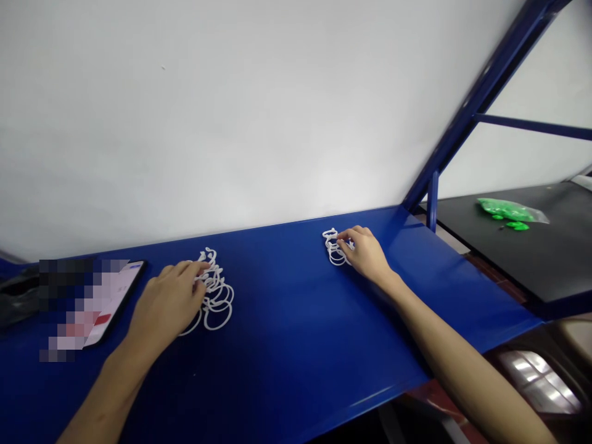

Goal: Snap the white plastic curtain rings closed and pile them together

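Two piles of white plastic rings lie on a blue table (287,320). My left hand (169,302) rests on the left pile of white rings (217,296), fingers curled over its left side with the tips touching the rings. My right hand (365,251) reaches to the smaller right pile of white rings (333,248) near the wall, fingers bent and pinching at the rings. Whether either hand has lifted a ring is not clear.
A phone (108,302) lies face up at the left, beside a dark object (16,296) at the table's edge. A blue frame post (481,98) rises at the right. Beyond it a black table (522,259) carries a bag of green parts (509,211).
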### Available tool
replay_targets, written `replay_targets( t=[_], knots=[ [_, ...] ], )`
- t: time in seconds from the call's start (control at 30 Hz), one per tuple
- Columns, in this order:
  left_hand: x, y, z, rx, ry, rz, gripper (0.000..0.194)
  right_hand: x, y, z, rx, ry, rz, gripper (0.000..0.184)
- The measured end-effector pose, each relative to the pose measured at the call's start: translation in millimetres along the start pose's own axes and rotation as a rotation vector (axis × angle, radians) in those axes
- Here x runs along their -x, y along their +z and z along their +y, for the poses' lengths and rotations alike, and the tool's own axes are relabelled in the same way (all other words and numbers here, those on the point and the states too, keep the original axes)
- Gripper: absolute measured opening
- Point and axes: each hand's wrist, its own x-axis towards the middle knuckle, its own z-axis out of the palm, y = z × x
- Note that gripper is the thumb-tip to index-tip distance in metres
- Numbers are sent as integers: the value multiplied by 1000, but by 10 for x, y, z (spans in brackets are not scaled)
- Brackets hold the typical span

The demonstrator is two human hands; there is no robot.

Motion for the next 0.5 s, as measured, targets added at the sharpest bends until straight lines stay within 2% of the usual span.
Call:
replay_targets(
  t=[0.13, 0.33, 0.5],
  knots=[
    [13, -6, -100, -17, 16, -76, 42, 4, -47, -58, -3, -10, 33, 10],
    [-10, 50, -154, -50, 40, -5, 40, 22, -121, -176, -36, -51, 99, 13],
    [-12, 82, -182, -56, 42, 24, 39, 86, -89, -299, -63, -144, 92, 13]
  ],
)
